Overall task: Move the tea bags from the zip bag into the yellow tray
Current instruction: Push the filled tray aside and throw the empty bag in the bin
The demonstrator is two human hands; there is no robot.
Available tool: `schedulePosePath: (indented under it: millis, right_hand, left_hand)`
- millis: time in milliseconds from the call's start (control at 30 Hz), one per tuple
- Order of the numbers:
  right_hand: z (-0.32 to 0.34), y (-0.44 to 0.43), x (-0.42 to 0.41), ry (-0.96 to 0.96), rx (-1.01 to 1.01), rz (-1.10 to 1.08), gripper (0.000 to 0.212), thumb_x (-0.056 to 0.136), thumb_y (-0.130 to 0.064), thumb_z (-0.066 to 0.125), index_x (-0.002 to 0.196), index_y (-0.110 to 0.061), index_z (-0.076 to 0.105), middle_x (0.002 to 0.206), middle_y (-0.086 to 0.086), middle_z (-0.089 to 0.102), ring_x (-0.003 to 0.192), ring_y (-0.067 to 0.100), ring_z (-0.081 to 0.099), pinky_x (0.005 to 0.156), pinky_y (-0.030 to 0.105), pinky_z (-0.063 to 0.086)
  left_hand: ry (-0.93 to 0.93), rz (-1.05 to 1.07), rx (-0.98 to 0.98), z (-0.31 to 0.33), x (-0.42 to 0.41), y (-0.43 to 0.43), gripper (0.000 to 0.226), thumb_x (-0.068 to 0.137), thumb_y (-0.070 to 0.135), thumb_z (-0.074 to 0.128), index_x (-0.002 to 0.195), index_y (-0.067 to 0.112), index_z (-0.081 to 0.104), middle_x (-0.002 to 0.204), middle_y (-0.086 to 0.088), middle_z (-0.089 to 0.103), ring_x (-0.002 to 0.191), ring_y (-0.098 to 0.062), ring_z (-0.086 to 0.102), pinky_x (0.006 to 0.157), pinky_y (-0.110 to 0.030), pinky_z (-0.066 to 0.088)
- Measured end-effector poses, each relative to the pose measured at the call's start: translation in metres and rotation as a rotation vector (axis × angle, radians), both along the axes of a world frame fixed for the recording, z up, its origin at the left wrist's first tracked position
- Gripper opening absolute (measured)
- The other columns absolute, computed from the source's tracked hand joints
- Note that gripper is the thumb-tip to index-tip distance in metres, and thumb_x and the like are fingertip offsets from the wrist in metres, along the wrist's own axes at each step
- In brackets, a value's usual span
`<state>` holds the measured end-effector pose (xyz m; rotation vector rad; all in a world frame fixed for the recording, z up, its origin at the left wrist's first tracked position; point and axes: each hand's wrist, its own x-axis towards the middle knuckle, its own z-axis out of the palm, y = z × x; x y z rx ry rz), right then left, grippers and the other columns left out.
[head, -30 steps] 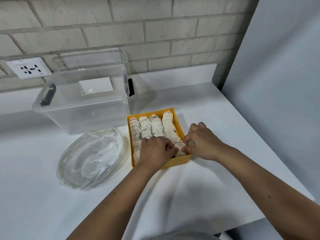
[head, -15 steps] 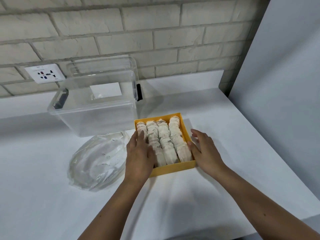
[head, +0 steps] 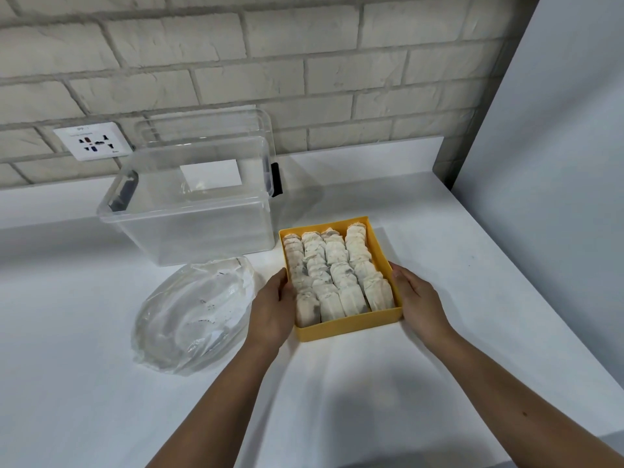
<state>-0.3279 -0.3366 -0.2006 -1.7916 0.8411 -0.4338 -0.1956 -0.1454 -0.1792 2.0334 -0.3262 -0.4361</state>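
The left hand (head: 273,309) and right hand (head: 418,305) pressed straight fingers against the yellow tray (head: 347,327)'s sides; tea bags (head: 334,275) filled it, the zip bag (head: 196,312) lying just left.

Both bare forearms are reaching forward from the lower edge of the view and angling in toward each other, the left from the lower left and the right from the lower right, wrists held fairly straight. The left hand (head: 273,309) is lying back-up, fingers extended and close together, pressing flat against the left wall of the yellow tray (head: 347,327). The right hand (head: 418,305) is mirroring it at the right wall, thumb stretching forward along the rim; its other fingers are hard to make out.
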Motion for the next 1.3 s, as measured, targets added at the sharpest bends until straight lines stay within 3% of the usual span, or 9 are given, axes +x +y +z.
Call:
schedulePosePath:
  millis: [167, 433, 633, 800, 1000, 1133, 1300]
  right_hand:
    - [0.001, -0.022, 0.011, 0.034, -0.039, -0.023, 0.041, 0.103, -0.041, 0.032, 0.131, -0.026, 0.058, 0.124, -0.008, 0.063, 0.112, 0.014, 0.060, 0.098, 0.033, 0.048]
    - [0.007, -0.064, 0.063, 0.048, -0.073, -0.029, 0.038, 0.105, -0.033, 0.034, 0.128, -0.021, 0.061, 0.123, -0.002, 0.064, 0.107, 0.012, 0.056, 0.092, 0.025, 0.040]
    - [0.005, -0.080, 0.106, 0.025, -0.060, -0.045, 0.038, 0.104, -0.034, 0.035, 0.125, -0.019, 0.062, 0.115, 0.000, 0.065, 0.103, 0.015, 0.058, 0.085, 0.024, 0.040]
    - [0.001, -0.093, 0.133, 0.022, -0.075, -0.058, 0.039, 0.105, -0.033, 0.035, 0.131, -0.017, 0.059, 0.125, 0.003, 0.064, 0.108, 0.016, 0.057, 0.090, 0.025, 0.041]
    - [0.001, -0.108, 0.151, 0.016, -0.065, -0.041, 0.039, 0.105, -0.034, 0.035, 0.130, -0.017, 0.059, 0.124, 0.002, 0.064, 0.106, 0.013, 0.056, 0.089, 0.024, 0.039]
    - [-0.001, -0.112, 0.157, -0.003, -0.045, -0.059, 0.038, 0.105, -0.034, 0.036, 0.130, -0.018, 0.060, 0.122, 0.002, 0.065, 0.103, 0.013, 0.056, 0.090, 0.025, 0.041]
    - [-0.002, -0.115, 0.161, -0.013, -0.041, -0.081, 0.038, 0.105, -0.034, 0.035, 0.128, -0.019, 0.061, 0.119, 0.001, 0.066, 0.107, 0.018, 0.059, 0.091, 0.026, 0.043]
  left_hand:
    - [0.071, 0.024, -0.080, 0.002, 0.014, -0.026, 0.034, 0.104, 0.015, 0.042, 0.132, 0.021, 0.060, 0.116, 0.008, 0.065, 0.104, -0.013, 0.059, 0.089, -0.027, 0.043]
    - [0.111, 0.087, -0.148, -0.001, 0.059, -0.066, 0.034, 0.101, 0.016, 0.047, 0.130, 0.024, 0.062, 0.118, 0.003, 0.070, 0.108, -0.020, 0.064, 0.101, -0.039, 0.050]
    - [0.102, 0.194, -0.227, -0.001, 0.091, -0.088, 0.034, 0.101, 0.017, 0.049, 0.132, 0.019, 0.062, 0.119, 0.005, 0.067, 0.107, -0.014, 0.061, 0.097, -0.028, 0.048]
    - [0.063, 0.275, -0.259, -0.011, 0.106, -0.103, 0.034, 0.101, 0.025, 0.050, 0.131, 0.019, 0.064, 0.127, 0.002, 0.067, 0.117, -0.018, 0.061, 0.106, -0.037, 0.047]
    - [0.111, 0.378, -0.410, -0.016, 0.110, -0.121, 0.032, 0.103, 0.026, 0.049, 0.129, 0.019, 0.065, 0.116, 0.006, 0.068, 0.112, -0.014, 0.062, 0.102, -0.031, 0.048]
    - [0.124, 0.414, -0.471, -0.018, 0.113, -0.128, 0.029, 0.103, 0.022, 0.049, 0.126, 0.017, 0.066, 0.104, 0.014, 0.067, 0.103, -0.009, 0.062, 0.091, -0.022, 0.046]
    - [0.195, 0.465, -0.542, -0.014, 0.113, -0.135, 0.028, 0.102, 0.022, 0.049, 0.123, 0.018, 0.067, 0.106, 0.011, 0.069, 0.103, -0.008, 0.064, 0.089, -0.022, 0.049]
